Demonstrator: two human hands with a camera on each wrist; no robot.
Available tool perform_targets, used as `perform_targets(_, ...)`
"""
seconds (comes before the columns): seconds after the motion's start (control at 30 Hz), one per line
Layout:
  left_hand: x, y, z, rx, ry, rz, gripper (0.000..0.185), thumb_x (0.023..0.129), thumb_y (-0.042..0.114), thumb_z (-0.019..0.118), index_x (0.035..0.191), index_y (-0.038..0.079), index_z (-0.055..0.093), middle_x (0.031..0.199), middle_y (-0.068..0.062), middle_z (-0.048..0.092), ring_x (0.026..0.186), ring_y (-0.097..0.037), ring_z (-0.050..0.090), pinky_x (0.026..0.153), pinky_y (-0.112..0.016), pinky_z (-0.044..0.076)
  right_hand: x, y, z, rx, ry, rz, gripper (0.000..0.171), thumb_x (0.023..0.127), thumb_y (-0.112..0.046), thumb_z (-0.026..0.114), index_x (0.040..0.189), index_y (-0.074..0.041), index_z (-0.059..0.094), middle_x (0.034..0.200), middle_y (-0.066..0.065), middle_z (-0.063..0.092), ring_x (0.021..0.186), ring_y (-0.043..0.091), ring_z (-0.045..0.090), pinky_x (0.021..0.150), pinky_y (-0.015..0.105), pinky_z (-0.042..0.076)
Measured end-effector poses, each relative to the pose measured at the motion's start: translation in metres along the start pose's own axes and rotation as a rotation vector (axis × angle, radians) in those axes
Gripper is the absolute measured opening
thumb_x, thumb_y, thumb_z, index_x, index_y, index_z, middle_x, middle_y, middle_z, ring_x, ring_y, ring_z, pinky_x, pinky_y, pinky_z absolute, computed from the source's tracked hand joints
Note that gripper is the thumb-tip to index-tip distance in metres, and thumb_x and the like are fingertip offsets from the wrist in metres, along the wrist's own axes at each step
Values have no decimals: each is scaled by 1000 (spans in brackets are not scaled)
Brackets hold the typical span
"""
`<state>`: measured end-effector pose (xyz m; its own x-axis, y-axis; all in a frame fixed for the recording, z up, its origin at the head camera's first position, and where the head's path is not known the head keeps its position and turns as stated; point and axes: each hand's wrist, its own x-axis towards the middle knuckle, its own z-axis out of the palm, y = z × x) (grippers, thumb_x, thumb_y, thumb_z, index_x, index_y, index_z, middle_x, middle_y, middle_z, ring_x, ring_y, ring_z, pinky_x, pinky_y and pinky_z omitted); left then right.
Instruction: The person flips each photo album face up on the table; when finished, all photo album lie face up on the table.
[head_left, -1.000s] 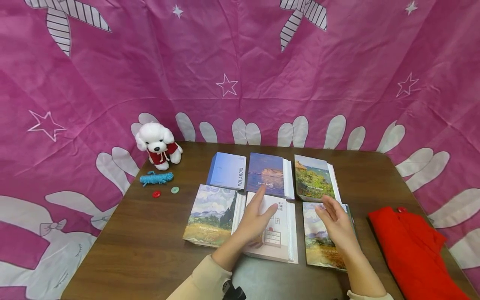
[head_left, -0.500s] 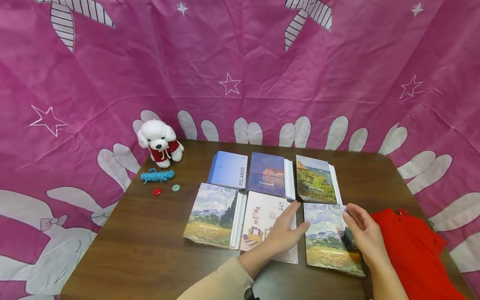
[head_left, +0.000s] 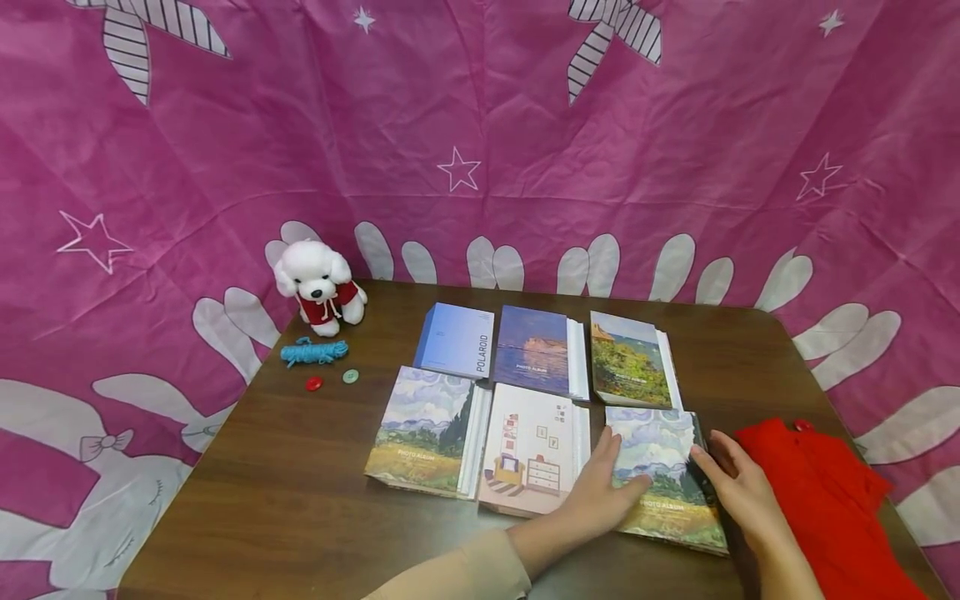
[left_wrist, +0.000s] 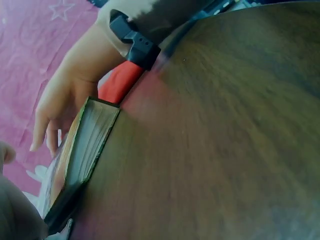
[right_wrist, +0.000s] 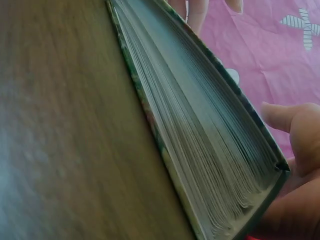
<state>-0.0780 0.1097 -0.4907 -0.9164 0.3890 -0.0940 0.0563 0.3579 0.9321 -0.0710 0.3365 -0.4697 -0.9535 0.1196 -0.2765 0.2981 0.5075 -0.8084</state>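
In the head view a photo album (head_left: 656, 442) with a painted landscape cover lies at the near right of the group. My left hand (head_left: 596, 504) is at its left edge, fingers extended along the side and thumb over the cover. Along the right edge is my right hand (head_left: 742, 492), its fingers loosely bent and its thumb by the cover's edge. The right wrist view shows the album's page edges (right_wrist: 195, 125) close up, with the right thumb (right_wrist: 282, 116) apart from the cover. A white illustrated album (head_left: 525, 450) is just left of my left hand.
Several other albums form two rows, including a blue one (head_left: 457, 340) and a purple one (head_left: 532, 346). A red cloth (head_left: 817, 500) lies right of my right hand. Far left are a plush dog (head_left: 318, 287), blue cord (head_left: 313, 352) and two buttons (head_left: 314, 383).
My left hand has moved right, from over the white illustrated album to the landscape album's left edge. My right hand has shifted from above that album's cover to its right edge.
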Motion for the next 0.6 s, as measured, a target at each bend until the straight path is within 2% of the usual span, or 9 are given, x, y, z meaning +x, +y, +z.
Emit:
perform_targets(0.2, 1, 2, 10, -136, 20, -62, 85, 93, 44, 64, 159, 4, 29, 169, -8, 13, 151, -29, 23, 121, -46, 25, 2, -4, 5, 46, -8, 76, 87, 104, -54, 46, 162, -2, 6, 165, 30, 1, 150, 51, 6, 116, 69, 16)
perform_targets(0.27, 1, 3, 14, -175, 27, -67, 87, 92, 44, 65, 159, 3, 27, 169, -7, 10, 152, -28, 21, 121, -46, 24, 2, -5, 6, 99, 4, 73, 87, 104, -55, 44, 162, -3, 6, 165, 28, 0, 150, 49, 4, 117, 68, 13)
perform_targets(0.33, 2, 4, 16, -198, 32, -58, 88, 92, 43, 65, 159, 1, 26, 170, -8, 9, 152, -28, 19, 122, -44, 23, 0, -5, 7, 206, 8, 48, 84, 106, -53, 41, 161, -1, 5, 167, 25, 1, 152, 43, 2, 121, 62, 8)
perform_targets(0.4, 2, 6, 17, -212, 36, -50, 88, 92, 41, 65, 159, 0, 25, 170, -8, 8, 152, -28, 19, 122, -43, 23, -2, -2, 7, 323, 8, 6, 79, 108, -49, 37, 161, 0, 6, 168, 15, 11, 153, 26, 10, 125, 44, 11)
perform_targets(0.47, 2, 7, 17, -221, 34, -54, 87, 92, 40, 65, 159, 1, 25, 170, -7, 9, 152, -27, 19, 122, -41, 23, -5, 1, 6, 464, 12, -54, 72, 109, -43, 36, 160, 2, 12, 161, 2, 31, 146, 12, 27, 120, 28, 24)
perform_targets(0.53, 2, 9, 17, -231, 17, -64, 87, 93, 40, 64, 160, 2, 24, 170, -6, 7, 153, -27, 18, 122, -43, 23, -6, 4, 5, 600, 16, -117, 61, 110, -37, 38, 159, -3, 27, 145, -12, 49, 129, 1, 45, 107, 18, 39)
perform_targets(0.6, 2, 10, 17, -220, 9, -69, 86, 93, 41, 65, 160, 4, 25, 170, -6, 6, 152, -27, 19, 122, -44, 24, -6, 5, 4, 675, 54, -173, 48, 109, -29, 45, 153, -9, 46, 125, -23, 61, 106, -5, 58, 87, 14, 51)
